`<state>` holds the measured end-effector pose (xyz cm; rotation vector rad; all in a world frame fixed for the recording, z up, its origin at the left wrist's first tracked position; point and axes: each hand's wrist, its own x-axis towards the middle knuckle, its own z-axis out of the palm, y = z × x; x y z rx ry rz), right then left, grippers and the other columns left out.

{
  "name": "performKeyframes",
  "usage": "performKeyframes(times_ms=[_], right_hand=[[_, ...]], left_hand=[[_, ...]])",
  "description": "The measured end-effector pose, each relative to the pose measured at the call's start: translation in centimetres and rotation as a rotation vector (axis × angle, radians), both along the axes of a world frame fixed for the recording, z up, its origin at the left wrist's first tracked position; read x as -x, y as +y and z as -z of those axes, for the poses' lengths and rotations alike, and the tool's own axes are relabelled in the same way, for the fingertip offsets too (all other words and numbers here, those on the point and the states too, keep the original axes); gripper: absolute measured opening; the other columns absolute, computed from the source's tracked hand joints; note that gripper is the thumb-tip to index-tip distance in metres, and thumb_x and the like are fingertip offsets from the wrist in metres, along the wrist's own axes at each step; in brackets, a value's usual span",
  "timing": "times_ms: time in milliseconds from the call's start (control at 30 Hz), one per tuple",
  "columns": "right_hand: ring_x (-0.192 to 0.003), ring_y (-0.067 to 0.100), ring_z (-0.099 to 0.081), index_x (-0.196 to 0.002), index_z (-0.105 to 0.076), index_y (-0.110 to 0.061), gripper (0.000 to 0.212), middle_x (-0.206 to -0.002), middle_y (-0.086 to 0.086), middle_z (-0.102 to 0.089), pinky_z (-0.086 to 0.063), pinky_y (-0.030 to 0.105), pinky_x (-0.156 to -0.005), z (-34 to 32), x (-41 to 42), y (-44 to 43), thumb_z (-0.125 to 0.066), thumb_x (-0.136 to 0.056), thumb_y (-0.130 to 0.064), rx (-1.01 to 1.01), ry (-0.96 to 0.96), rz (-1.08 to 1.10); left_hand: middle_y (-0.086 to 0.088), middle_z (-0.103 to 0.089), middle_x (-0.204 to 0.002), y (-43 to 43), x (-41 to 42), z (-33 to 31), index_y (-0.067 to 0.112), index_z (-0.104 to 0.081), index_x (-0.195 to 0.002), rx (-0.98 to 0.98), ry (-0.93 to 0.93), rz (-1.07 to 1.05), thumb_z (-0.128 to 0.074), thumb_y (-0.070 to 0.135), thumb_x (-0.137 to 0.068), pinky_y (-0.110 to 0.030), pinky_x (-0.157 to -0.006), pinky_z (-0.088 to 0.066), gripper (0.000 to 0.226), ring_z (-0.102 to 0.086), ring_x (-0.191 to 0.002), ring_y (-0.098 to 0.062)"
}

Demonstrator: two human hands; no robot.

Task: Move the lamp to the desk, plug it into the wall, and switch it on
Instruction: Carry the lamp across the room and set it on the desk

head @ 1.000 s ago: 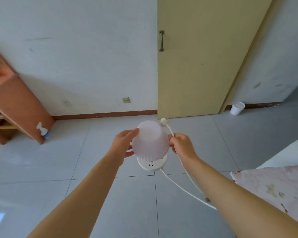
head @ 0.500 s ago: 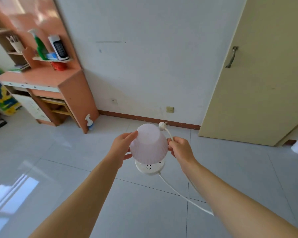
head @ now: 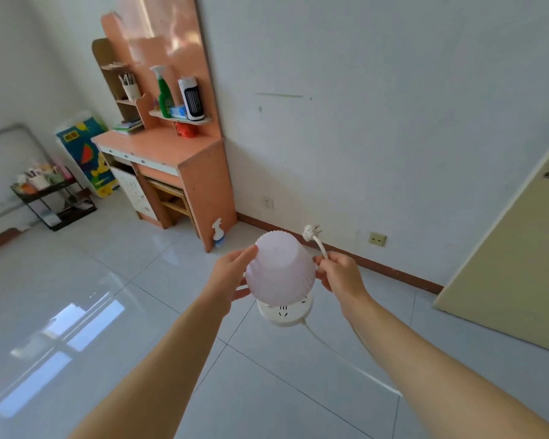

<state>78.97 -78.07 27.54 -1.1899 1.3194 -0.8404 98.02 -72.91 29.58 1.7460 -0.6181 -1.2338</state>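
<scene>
Head view: lamp [head: 281, 269] is in the air over the tiled floor [head: 114, 318], well short of the desk [head: 159, 147]. Left hand [head: 232, 277] is pressed flat against the shade's side, fingers spread, not wrapped round it. Right hand [head: 341, 275] is on the other side, fingers pinched closed on the cord [head: 322, 250] just below the plug [head: 309, 232], which sticks up free.

Risks, my read:
- Shade is held by side pressure only. It looks thin and ribbed, so it could flex or slip and drop the base onto hard tile.
- Slack cord loops under the right forearm. It could catch a foot or a desk corner on the way over.
- Desk shelf is crowded: spray bottle [head: 165, 90], small heater [head: 191, 98]. Lamp should go on the open desktop below.

Room: glossy tiles with window glare, white wall, wall socket [head: 268, 202] low just right of the desk, a second plate [head: 377, 239] nearer the door [head: 517, 248]. Another spray bottle [head: 217, 237] sits on the floor at the desk's foot.
</scene>
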Motion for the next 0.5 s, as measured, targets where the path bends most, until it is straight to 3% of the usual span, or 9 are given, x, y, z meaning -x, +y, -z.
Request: performKeyframes(times_ms=[67, 200, 333, 500], right_hand=[[-0.061, 0.018, -0.043, -0.078, -0.061, 0.006, 0.019, -0.065, 0.007, -0.051, -0.032, 0.028, -0.057, -0.3, -1.1, -2.9, -0.048, -0.073, -0.006, -0.003, -0.013, -0.006], [-0.062, 0.019, -0.048, -0.061, -0.060, -0.014, 0.019, -0.068, 0.006, -0.058, -0.035, 0.028, -0.058, -1.1, -3.0, -8.0, -0.047, -0.073, -0.006, 0.018, -0.013, -0.073], [-0.068, 0.021, -0.052, -0.065, -0.060, -0.013, 0.016, -0.066, 0.004, -0.058, -0.036, 0.032, -0.062, -1.4, -5.7, -12.6, -0.047, -0.074, -0.009, 0.021, -0.009, -0.124], [-0.066, 0.020, -0.052, -0.065, -0.062, -0.015, 0.018, -0.059, 0.000, -0.055, -0.036, 0.028, -0.060, -1.6, -10.1, -17.7, -0.049, -0.077, -0.009, 0.036, 0.003, -0.179]], left_hand=[[-0.003, -0.057, -0.120, -2.2, -1.0, -0.3, 0.035, -0.057, -0.089, 0.002, -0.004, -0.021, -0.059, 0.050, -0.085, -0.043, -0.083, -0.051, 0.016, -0.058, -0.109, -0.032], [-0.005, -0.055, -0.129, -5.9, -2.5, -1.1, 0.030, -0.056, -0.103, 0.021, -0.007, -0.074, -0.059, 0.050, -0.084, -0.046, -0.091, -0.050, 0.028, -0.057, -0.113, -0.033], [-0.007, -0.054, -0.133, -9.4, -4.7, -1.2, 0.027, -0.055, -0.108, 0.023, 0.008, -0.135, -0.057, 0.049, -0.086, -0.050, -0.098, -0.048, 0.031, -0.056, -0.115, -0.035], [-0.009, -0.056, -0.130, -13.2, -8.3, -1.4, 0.025, -0.056, -0.103, 0.018, 0.011, -0.185, -0.058, 0.048, -0.086, -0.048, -0.094, -0.051, 0.029, -0.058, -0.111, -0.035]])
